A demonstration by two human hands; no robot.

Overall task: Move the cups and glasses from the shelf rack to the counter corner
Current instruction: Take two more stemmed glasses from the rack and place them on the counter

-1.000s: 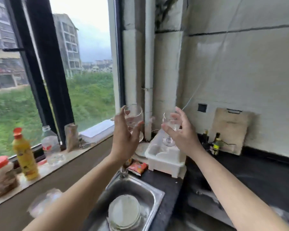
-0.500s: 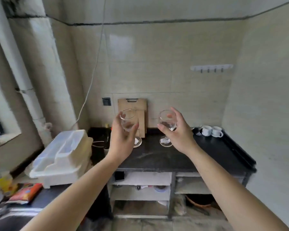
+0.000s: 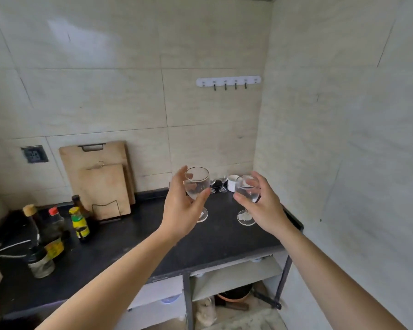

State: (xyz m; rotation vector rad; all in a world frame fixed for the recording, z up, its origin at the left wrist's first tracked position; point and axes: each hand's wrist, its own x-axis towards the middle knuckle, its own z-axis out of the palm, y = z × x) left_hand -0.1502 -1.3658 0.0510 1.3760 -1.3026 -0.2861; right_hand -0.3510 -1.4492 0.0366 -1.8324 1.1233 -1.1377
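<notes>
My left hand [image 3: 180, 210] grips a clear stemmed glass [image 3: 197, 183] by its bowl, held upright above the black counter [image 3: 129, 248]. My right hand [image 3: 264, 206] grips a second clear stemmed glass [image 3: 247, 186] the same way, a little to the right. Both feet hang just above the counter top near its right end. In the far right corner stand two small stemmed glasses [image 3: 218, 184] and a white cup [image 3: 233, 182].
Two wooden cutting boards [image 3: 100, 179] lean on the back wall in a wire stand. Several sauce bottles [image 3: 55, 232] crowd the counter's left part. A hook rail [image 3: 228, 81] hangs on the wall. Tiled walls close the back and right; shelves sit under the counter.
The view has swung right from the window and sink to the counter corner. Both hands have carried their glasses along and now hold them closer to that corner.
</notes>
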